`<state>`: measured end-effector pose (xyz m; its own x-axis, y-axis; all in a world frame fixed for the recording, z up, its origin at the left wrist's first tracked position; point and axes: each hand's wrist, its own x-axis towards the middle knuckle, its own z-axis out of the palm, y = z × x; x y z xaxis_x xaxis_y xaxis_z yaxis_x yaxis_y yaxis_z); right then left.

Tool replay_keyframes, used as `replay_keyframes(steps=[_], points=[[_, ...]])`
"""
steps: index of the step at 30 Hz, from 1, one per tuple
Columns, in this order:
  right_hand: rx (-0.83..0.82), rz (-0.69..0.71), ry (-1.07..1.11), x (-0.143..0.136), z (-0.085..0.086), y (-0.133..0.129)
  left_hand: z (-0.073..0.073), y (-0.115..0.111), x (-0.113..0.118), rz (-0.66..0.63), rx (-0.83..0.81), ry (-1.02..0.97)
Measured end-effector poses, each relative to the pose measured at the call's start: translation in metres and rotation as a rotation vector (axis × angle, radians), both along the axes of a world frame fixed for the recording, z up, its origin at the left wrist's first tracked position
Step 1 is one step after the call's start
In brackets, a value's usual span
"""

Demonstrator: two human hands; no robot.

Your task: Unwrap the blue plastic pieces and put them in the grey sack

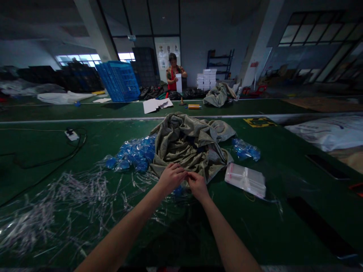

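My left hand (172,176) and my right hand (197,185) meet at the near edge of a crumpled grey-green sack (181,126). Fingertips of both are pinched together; whatever is between them is too small or hidden to name. Just below lies a blue piece in clear plastic (177,191). A heap of blue items in clear bags (138,151) rests against the sack's left side, and a smaller heap of them (246,149) is on its right. To the right of my right hand sits a tied stack of clear plastic bags (246,180).
Thin clear strips (82,192) are strewn over the green table (235,226) at left, beside a power strip (72,134) with cables. Dark flat objects, one a phone-like slab (327,166), lie at right. Across the table, a person (173,73) holds a white box near blue crates (117,81).
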<state>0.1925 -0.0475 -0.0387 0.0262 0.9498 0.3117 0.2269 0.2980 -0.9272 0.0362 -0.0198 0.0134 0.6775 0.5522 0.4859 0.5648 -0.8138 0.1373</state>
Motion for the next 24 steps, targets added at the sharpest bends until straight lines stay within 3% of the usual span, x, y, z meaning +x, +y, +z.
replay_keyframes(steps=[8,16,20,24], points=[[0.003,-0.013,-0.017,0.001,0.002,-0.001,-0.005,0.002,-0.001,0.031,0.014,0.023],[-0.026,-0.010,0.009,0.000,0.002,-0.003,-0.015,0.003,0.004,0.121,-0.045,-0.146],[-0.053,-0.012,0.042,0.001,0.000,-0.004,-0.018,0.011,-0.003,0.335,-0.223,-0.593],[-0.098,0.002,0.193,-0.001,-0.004,-0.002,-0.022,0.029,-0.032,0.503,-0.623,-1.406]])
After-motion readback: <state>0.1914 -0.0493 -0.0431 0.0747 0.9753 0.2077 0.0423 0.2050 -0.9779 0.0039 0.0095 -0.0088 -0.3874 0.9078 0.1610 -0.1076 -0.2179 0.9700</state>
